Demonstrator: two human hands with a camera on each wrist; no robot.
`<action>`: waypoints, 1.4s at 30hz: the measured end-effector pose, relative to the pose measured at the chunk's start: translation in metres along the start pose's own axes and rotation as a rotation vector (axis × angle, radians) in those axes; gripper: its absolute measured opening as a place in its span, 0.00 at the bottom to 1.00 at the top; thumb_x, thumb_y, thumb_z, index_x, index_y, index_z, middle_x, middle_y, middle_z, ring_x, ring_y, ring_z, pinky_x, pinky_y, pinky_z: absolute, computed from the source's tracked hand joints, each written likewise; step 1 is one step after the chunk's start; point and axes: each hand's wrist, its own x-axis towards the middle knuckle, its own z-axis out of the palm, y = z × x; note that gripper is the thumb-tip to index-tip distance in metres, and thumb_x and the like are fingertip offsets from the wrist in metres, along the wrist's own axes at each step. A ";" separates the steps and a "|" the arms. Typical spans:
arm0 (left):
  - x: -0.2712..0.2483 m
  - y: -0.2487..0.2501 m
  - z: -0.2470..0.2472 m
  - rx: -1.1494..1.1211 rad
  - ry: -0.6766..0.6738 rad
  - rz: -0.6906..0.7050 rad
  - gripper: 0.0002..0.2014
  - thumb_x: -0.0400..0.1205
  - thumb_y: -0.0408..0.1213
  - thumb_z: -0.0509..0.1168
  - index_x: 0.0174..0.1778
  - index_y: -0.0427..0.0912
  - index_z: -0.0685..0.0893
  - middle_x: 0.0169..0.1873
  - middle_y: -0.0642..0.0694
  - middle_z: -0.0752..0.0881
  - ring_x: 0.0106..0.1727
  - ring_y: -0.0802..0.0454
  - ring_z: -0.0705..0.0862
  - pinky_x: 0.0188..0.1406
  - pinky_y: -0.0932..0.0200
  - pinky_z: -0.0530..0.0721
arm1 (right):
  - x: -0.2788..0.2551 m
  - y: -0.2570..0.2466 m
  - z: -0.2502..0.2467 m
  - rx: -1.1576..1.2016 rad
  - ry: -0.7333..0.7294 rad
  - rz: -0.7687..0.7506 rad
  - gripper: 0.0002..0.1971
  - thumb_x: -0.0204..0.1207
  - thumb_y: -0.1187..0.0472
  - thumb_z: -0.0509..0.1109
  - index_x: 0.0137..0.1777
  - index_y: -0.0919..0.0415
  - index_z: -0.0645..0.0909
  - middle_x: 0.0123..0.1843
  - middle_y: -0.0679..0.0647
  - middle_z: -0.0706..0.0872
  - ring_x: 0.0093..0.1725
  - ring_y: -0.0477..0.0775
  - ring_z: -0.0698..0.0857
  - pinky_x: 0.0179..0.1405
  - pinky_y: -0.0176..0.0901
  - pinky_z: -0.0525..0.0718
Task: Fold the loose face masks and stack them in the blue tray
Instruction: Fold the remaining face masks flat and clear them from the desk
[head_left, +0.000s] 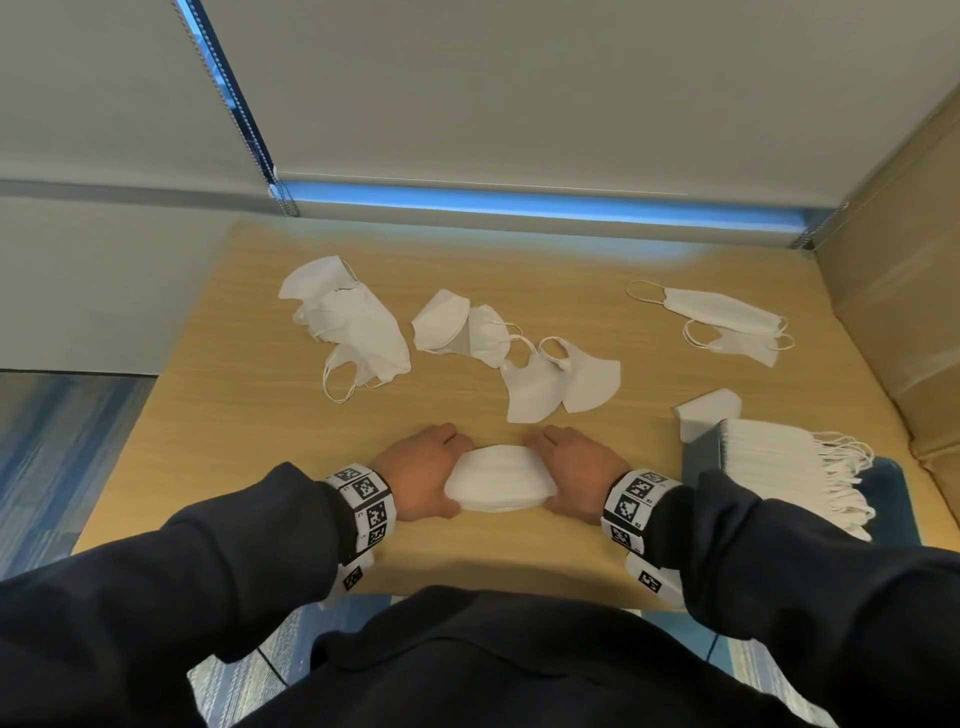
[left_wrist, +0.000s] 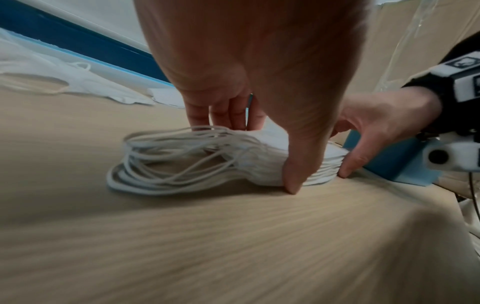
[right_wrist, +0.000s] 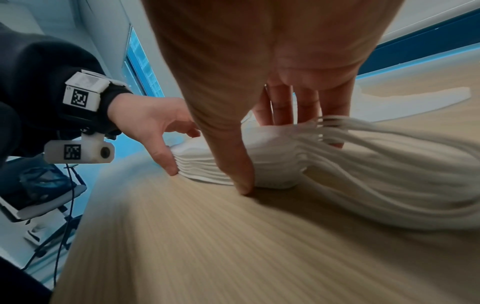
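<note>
Face masks lie in 4 places on the desk (head_left: 249, 415). Place 1: a folded stack (head_left: 498, 486) sits near the front edge, at the centre, flat on the wood. The left hand (head_left: 418, 475) grips its left end and the right hand (head_left: 584, 475) grips its right end; on each hand the thumb is set against the near side and the fingers against the far side. The wrist views show roughly 7 or 8 layers in this stack, with ear loops (left_wrist: 166, 160) fanning out past both ends. Place 2: the blue tray (head_left: 701, 457) stands at the right front corner, holding a dense row of folded masks (head_left: 779, 457) with loops hanging toward the right; the count there cannot be told. Place 3: loose masks across the middle and back of the desk form 3 groups: a left pile (head_left: 353, 327), a centre group of 4 (head_left: 514, 358), and a right pair (head_left: 727, 322). The number in the left pile cannot be told. Place 4: 1 white piece (head_left: 709, 408) rests just behind the tray.

Bare wood lies between the held stack and the tray, and between the stack and the centre group. A cardboard wall (head_left: 909, 260) bounds the right side. The back edge meets a window blind (head_left: 519, 104).
</note>
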 end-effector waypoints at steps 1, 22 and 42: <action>0.001 -0.001 0.000 -0.006 -0.007 0.001 0.43 0.71 0.53 0.79 0.81 0.50 0.69 0.68 0.50 0.74 0.69 0.49 0.75 0.65 0.51 0.80 | 0.001 0.001 -0.003 0.009 -0.026 -0.002 0.41 0.70 0.53 0.81 0.81 0.55 0.66 0.74 0.53 0.74 0.72 0.58 0.76 0.66 0.52 0.81; 0.047 -0.175 -0.167 -0.312 0.387 -0.563 0.11 0.78 0.48 0.77 0.55 0.52 0.89 0.51 0.46 0.89 0.48 0.47 0.87 0.50 0.54 0.85 | 0.093 0.274 -0.159 0.263 0.230 0.735 0.23 0.80 0.64 0.74 0.75 0.61 0.80 0.79 0.63 0.77 0.75 0.70 0.76 0.74 0.62 0.75; 0.127 -0.156 -0.179 0.399 -0.118 -0.155 0.10 0.79 0.40 0.70 0.56 0.52 0.89 0.46 0.53 0.86 0.54 0.47 0.85 0.48 0.54 0.80 | 0.138 0.265 -0.140 0.107 0.169 0.650 0.10 0.76 0.53 0.77 0.54 0.54 0.85 0.53 0.55 0.86 0.50 0.60 0.83 0.46 0.50 0.79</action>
